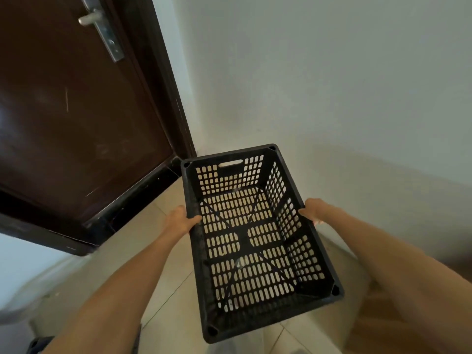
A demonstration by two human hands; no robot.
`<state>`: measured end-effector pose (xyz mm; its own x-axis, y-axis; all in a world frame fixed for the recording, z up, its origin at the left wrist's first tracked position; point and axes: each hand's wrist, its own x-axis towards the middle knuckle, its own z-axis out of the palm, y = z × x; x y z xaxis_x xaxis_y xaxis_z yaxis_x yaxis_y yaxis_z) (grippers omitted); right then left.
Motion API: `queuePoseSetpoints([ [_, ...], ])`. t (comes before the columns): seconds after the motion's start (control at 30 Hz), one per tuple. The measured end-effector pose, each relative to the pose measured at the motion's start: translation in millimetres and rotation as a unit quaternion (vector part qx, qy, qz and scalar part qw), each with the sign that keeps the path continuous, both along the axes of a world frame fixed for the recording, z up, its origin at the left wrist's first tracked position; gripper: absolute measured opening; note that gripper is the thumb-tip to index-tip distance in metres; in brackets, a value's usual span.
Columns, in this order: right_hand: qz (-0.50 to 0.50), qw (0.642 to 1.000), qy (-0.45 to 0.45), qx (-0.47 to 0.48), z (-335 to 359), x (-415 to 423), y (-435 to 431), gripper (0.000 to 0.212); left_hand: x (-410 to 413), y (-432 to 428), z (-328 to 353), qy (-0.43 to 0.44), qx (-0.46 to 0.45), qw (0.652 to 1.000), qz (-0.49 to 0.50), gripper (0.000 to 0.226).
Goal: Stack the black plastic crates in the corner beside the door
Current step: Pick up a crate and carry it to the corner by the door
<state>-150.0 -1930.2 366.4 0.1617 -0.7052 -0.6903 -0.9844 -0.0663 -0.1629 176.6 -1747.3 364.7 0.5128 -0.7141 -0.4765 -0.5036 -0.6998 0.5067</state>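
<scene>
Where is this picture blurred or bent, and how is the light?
Head view: the crate, left hand and right hand look sharp, the lower left corner is smeared; the door leans and its frame curves, a wide-lens effect; light is soft and dim, with a faint shadow on the wall.

The left grip point(178, 221) and right grip point(313, 210) are bare, as are both forearms point(122, 284).

No legible txt, labels or nos. anywhere — crate point(242, 237) incl.
</scene>
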Motion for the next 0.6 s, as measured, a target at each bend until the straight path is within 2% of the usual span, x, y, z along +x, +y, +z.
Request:
queuePoseSetpoints([
  [0.2, 0.014, 1.0, 0.003, 0.004, -43, 35, -65, 0.031, 34, -59, -33, 0.004, 0.026, 1.0, -0.015, 0.033],
  [0.6, 0.083, 0.995, 0.021, 0.05, -162, 70, -196, 0.035, 30, -144, -152, 0.021, 0.14, 0.986, 0.084, 0.024],
])
